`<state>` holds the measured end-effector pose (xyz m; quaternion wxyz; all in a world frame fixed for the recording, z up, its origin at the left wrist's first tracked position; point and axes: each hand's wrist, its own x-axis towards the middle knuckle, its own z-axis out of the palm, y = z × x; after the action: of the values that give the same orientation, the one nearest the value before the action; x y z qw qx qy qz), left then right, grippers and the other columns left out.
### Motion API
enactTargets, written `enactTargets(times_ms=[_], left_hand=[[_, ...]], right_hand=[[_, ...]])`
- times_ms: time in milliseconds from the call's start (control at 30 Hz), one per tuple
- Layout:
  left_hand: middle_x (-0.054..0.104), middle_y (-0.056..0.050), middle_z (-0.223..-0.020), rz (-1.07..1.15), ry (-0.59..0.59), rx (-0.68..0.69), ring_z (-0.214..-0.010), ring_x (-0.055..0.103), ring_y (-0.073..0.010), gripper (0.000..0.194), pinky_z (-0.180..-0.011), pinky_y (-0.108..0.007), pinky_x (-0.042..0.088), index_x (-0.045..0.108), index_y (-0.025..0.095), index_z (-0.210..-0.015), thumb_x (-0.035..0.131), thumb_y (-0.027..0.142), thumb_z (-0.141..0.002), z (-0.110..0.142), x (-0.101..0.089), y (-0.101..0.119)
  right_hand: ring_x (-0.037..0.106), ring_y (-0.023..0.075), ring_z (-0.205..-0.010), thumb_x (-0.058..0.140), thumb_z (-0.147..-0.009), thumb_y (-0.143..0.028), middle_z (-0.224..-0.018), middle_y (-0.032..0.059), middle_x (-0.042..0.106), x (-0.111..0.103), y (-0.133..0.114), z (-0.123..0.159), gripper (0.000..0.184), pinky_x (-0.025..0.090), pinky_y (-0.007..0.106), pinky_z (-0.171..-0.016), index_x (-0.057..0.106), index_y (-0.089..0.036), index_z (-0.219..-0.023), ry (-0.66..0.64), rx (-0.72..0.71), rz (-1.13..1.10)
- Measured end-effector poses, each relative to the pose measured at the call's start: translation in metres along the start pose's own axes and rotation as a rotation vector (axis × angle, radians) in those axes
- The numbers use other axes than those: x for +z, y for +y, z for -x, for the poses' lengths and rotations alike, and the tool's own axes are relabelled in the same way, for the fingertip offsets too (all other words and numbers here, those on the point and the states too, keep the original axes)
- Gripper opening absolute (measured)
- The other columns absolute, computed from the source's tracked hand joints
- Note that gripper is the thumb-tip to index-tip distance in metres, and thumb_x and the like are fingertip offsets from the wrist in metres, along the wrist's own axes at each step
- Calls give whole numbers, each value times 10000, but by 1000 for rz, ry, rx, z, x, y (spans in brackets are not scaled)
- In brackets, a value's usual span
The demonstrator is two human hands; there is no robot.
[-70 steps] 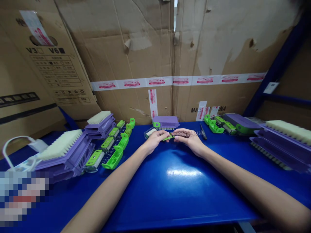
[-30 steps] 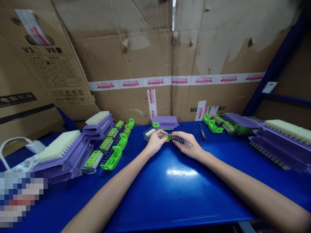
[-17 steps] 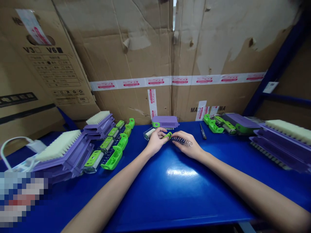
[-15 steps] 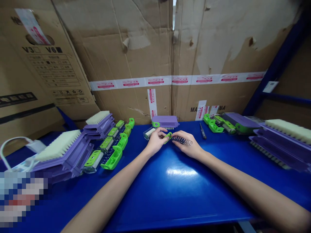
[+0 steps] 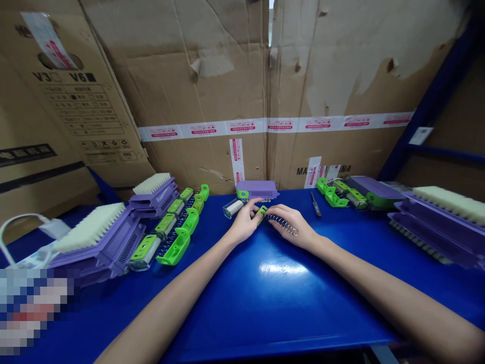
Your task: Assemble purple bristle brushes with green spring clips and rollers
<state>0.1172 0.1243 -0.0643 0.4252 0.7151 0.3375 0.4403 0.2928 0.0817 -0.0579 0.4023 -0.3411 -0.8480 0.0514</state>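
Observation:
Near the middle of the blue table, my left hand [image 5: 244,221] is closed around a small green plastic part [image 5: 261,211], gripped by thumb and fingers. Just to its right, my right hand [image 5: 293,225] is closed on a metal coil spring [image 5: 282,221], which slants down along the fingers. The spring's upper end is close to the green part; whether they touch I cannot tell. Behind the left hand lies a clear plastic box with a white block [image 5: 232,208]. Beyond both hands stands a purple brush housing [image 5: 258,189] with a green piece at its left end.
Purple housings with cream bristle pads [image 5: 93,227] are stacked at left, beside a row of green end caps [image 5: 178,247], springs and clear boxes. A screwdriver [image 5: 316,205] lies right of the hands. More purple housings [image 5: 435,222] stand at right. Cardboard [image 5: 204,162] walls the back.
My right hand has shifted slightly, and the spring's free end has dropped a little lower and to the left. The left hand's fingers have moved slightly around the green part.

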Motion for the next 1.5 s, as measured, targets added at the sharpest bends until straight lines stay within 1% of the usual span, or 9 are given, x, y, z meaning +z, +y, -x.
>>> enactTargets(times_ms=[200, 333, 467, 700, 933, 1067, 1233, 1400, 1500], left_hand=[[541, 2, -736, -58, -71, 8, -629, 481, -94, 284, -582, -202, 369, 590, 150, -1070, 529, 153, -793, 0, 1, -2], [525, 12, -709, -44, -37, -1, -593, 491, -84, 254, -542, -186, 371, 568, 153, -1032, 525, 142, -781, -1, 2, -6], [537, 16, -701, 6, -30, 7, -604, 519, -84, 249, -552, -181, 399, 553, 156, -1018, 545, 149, -769, -2, 2, -8], [574, 5, -741, 45, -29, -23, -640, 556, -90, 262, -588, -194, 427, 551, 153, -1002, 576, 134, -742, 0, 2, -1], [589, 20, -728, 102, 40, -71, -683, 589, -97, 243, -612, -188, 444, 501, 173, -891, 635, 128, -693, 0, 1, 3], [582, 22, -689, 50, 63, -58, -652, 581, -97, 219, -611, -194, 442, 557, 164, -909, 625, 129, -703, 0, 1, 2], [599, 5, -712, 15, 63, -38, -653, 586, -104, 281, -605, -204, 454, 599, 154, -999, 584, 95, -725, 0, 3, 2], [656, -39, -789, 6, 39, -37, -758, 631, -137, 306, -691, -241, 501, 607, 140, -1034, 553, 65, -743, 0, 3, 4], [672, -53, -816, 7, 28, -30, -777, 641, -148, 305, -729, -265, 517, 613, 137, -1035, 554, 64, -745, 0, 3, 3]], right_hand=[[595, 202, -967, 451, -882, -207, -1061, 106, 606, 1, 2, 1, 242, 498, 350, -852, 573, -209, -1091, -27, -5, 12], [600, 199, -955, 450, -879, -203, -1055, 104, 610, 1, 1, 0, 254, 499, 351, -851, 575, -215, -1100, -22, -5, 4], [608, 200, -963, 451, -876, -201, -1055, 96, 627, 0, 1, 0, 253, 501, 352, -854, 584, -219, -1090, -7, -10, -3], [615, 195, -981, 472, -860, -180, -1067, 87, 648, -2, 5, 0, 245, 496, 352, -875, 587, -209, -1074, -10, -21, -20], [626, 192, -930, 488, -856, -206, -1028, 83, 655, -2, 5, 0, 225, 503, 353, -855, 603, -210, -1050, 20, -19, -37], [624, 191, -909, 496, -853, -223, -1001, 73, 659, -1, 6, 1, 218, 505, 348, -837, 611, -216, -1038, 23, 13, -49], [642, 174, -856, 532, -839, -229, -965, 55, 680, 1, 5, 1, 201, 510, 318, -804, 624, -208, -1016, 49, 67, -62], [651, 160, -800, 562, -830, -254, -906, 33, 691, 3, 4, -1, 172, 510, 287, -750, 629, -207, -982, 44, 123, -98], [645, 157, -807, 578, -817, -227, -906, 34, 686, 3, 5, -1, 165, 505, 281, -753, 628, -202, -972, 50, 114, -93]])
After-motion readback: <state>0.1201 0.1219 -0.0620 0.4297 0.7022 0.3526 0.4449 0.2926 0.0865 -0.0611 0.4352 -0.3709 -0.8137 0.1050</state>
